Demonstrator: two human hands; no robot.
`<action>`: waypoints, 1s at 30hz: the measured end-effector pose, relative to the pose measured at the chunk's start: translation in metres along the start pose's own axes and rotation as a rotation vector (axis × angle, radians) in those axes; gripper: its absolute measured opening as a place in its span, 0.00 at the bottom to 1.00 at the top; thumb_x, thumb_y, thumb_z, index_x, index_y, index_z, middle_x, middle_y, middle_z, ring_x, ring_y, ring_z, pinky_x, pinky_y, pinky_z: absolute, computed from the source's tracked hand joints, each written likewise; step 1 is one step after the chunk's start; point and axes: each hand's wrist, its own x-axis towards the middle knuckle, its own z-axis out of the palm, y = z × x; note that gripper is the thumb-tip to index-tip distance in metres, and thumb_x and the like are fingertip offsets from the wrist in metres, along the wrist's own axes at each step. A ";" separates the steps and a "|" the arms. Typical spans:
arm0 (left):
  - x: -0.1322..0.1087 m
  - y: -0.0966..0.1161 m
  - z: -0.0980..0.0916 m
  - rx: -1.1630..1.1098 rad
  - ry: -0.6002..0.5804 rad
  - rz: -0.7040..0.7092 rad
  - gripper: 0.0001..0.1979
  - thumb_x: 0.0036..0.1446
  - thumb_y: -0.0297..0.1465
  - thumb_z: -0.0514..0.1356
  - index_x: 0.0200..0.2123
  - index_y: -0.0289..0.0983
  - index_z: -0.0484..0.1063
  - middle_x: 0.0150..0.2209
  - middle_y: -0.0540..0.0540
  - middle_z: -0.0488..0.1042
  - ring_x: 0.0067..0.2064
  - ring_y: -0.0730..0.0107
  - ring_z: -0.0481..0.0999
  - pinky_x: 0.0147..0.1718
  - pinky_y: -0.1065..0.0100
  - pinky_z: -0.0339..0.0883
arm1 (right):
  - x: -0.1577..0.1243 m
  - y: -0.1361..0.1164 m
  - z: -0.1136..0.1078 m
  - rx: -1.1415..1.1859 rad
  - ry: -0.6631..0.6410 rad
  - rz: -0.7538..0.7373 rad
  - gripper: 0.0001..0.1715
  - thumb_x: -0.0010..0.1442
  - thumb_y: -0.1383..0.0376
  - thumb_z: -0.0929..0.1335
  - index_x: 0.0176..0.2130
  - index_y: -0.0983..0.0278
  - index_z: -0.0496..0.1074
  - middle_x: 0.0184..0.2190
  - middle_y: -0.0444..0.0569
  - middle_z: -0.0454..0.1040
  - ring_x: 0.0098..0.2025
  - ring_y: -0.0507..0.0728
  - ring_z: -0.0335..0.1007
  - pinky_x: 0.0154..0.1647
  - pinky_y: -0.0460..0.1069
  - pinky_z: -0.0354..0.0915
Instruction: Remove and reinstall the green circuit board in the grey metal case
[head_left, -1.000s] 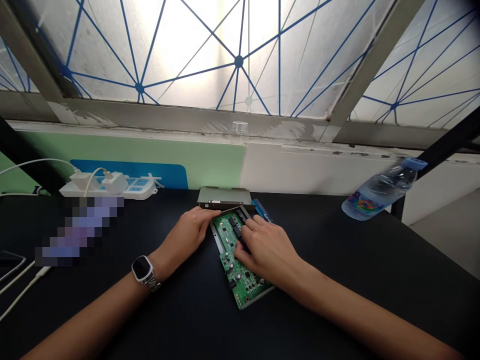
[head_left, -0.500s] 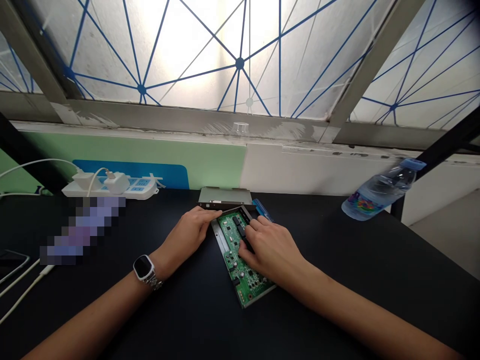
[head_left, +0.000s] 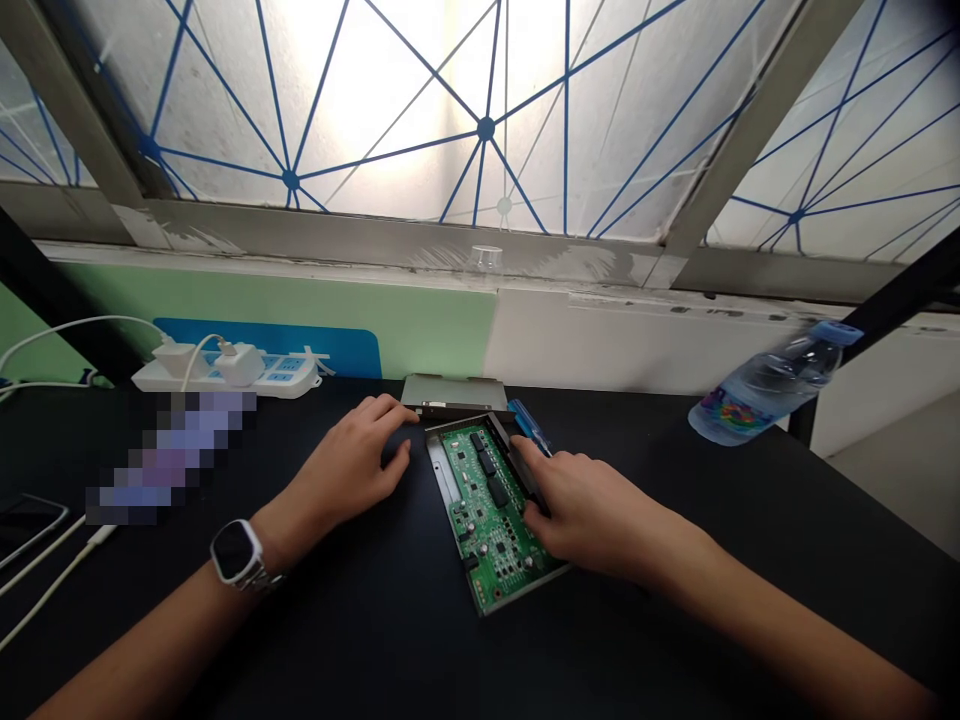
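A green circuit board (head_left: 480,560) lies in a shallow metal tray (head_left: 444,478) with a dark wall along its right side. My right hand (head_left: 592,505) grips that right side, thumb over the board's edge and index finger along the wall; its other fingers are hidden. Off the tray's left side, my left hand (head_left: 360,460) rests on the black table, fingers loosely apart and holding nothing. Its fingertips come near a grey metal cover (head_left: 454,391) with a dark front edge, behind the tray. A blue-handled tool (head_left: 529,424) lies beside the tray's far right corner.
At the back left stands a white power strip (head_left: 281,378) with plugs and cables. A blurred-out patch (head_left: 172,455) and a phone (head_left: 30,525) are at the left. On the right, a water bottle (head_left: 772,390) leans over. The wall and window bound the table's far side.
My left hand has come off the tray's far left corner and moved left. My right hand has shifted from over the board to its right edge, uncovering more of the board.
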 end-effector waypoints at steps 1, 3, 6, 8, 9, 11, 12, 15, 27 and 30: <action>-0.001 -0.004 -0.005 0.014 -0.020 -0.015 0.14 0.64 0.31 0.55 0.50 0.38 0.75 0.49 0.40 0.75 0.49 0.50 0.76 0.44 0.53 0.73 | 0.000 0.000 0.001 0.002 0.004 -0.004 0.28 0.60 0.66 0.65 0.59 0.67 0.66 0.34 0.58 0.80 0.32 0.67 0.78 0.27 0.52 0.52; -0.003 -0.012 -0.014 0.036 -0.084 -0.026 0.13 0.61 0.33 0.57 0.47 0.40 0.75 0.48 0.41 0.76 0.48 0.50 0.76 0.41 0.54 0.73 | 0.000 -0.001 0.002 0.000 0.009 -0.005 0.28 0.60 0.66 0.64 0.60 0.67 0.66 0.34 0.59 0.80 0.32 0.68 0.78 0.27 0.52 0.53; -0.006 -0.025 -0.019 0.027 -0.184 -0.064 0.12 0.58 0.35 0.59 0.45 0.43 0.76 0.47 0.43 0.76 0.46 0.51 0.77 0.41 0.56 0.72 | 0.000 -0.003 0.002 -0.022 0.017 0.000 0.30 0.60 0.65 0.64 0.61 0.69 0.66 0.34 0.60 0.80 0.32 0.69 0.78 0.27 0.52 0.53; -0.007 -0.029 -0.020 0.014 -0.240 -0.089 0.11 0.57 0.36 0.60 0.43 0.43 0.76 0.46 0.44 0.77 0.46 0.52 0.78 0.42 0.57 0.71 | -0.001 -0.004 0.001 -0.033 0.017 -0.005 0.33 0.60 0.65 0.65 0.63 0.71 0.65 0.35 0.61 0.80 0.32 0.69 0.79 0.27 0.53 0.54; -0.007 -0.030 -0.020 0.012 -0.262 -0.099 0.11 0.57 0.36 0.60 0.43 0.43 0.76 0.46 0.44 0.77 0.46 0.52 0.78 0.43 0.56 0.71 | -0.001 -0.004 0.000 -0.031 0.014 -0.005 0.35 0.59 0.64 0.65 0.64 0.71 0.64 0.35 0.61 0.80 0.32 0.69 0.78 0.27 0.53 0.54; -0.006 -0.029 -0.022 0.018 -0.311 -0.119 0.11 0.57 0.36 0.59 0.43 0.44 0.76 0.47 0.44 0.76 0.46 0.52 0.77 0.44 0.56 0.70 | -0.002 -0.004 -0.001 -0.012 -0.001 -0.009 0.40 0.58 0.64 0.65 0.67 0.73 0.61 0.35 0.61 0.80 0.32 0.69 0.78 0.27 0.53 0.55; -0.006 -0.027 -0.023 0.023 -0.337 -0.132 0.11 0.57 0.37 0.59 0.43 0.43 0.75 0.47 0.44 0.76 0.47 0.52 0.77 0.43 0.56 0.70 | -0.002 -0.004 -0.001 -0.001 -0.010 -0.012 0.43 0.57 0.64 0.65 0.68 0.74 0.60 0.35 0.61 0.80 0.32 0.68 0.78 0.27 0.53 0.56; -0.004 -0.024 -0.027 0.039 -0.403 -0.164 0.12 0.57 0.37 0.59 0.43 0.43 0.75 0.48 0.43 0.75 0.47 0.52 0.76 0.43 0.56 0.70 | -0.002 -0.004 -0.001 0.022 -0.030 -0.017 0.46 0.56 0.64 0.65 0.71 0.75 0.56 0.36 0.62 0.80 0.33 0.68 0.78 0.28 0.53 0.56; -0.005 -0.035 -0.024 0.032 -0.397 -0.109 0.09 0.59 0.33 0.57 0.38 0.42 0.78 0.44 0.43 0.76 0.43 0.55 0.76 0.40 0.60 0.66 | -0.001 -0.010 0.003 0.055 -0.024 -0.005 0.48 0.57 0.63 0.64 0.72 0.76 0.55 0.36 0.62 0.81 0.33 0.68 0.78 0.28 0.53 0.52; -0.004 -0.038 -0.020 0.004 -0.400 -0.085 0.09 0.59 0.32 0.58 0.36 0.40 0.78 0.41 0.43 0.76 0.40 0.58 0.76 0.40 0.61 0.66 | 0.001 -0.011 0.005 0.073 -0.008 -0.005 0.48 0.57 0.63 0.64 0.72 0.75 0.54 0.35 0.60 0.81 0.33 0.67 0.78 0.27 0.53 0.52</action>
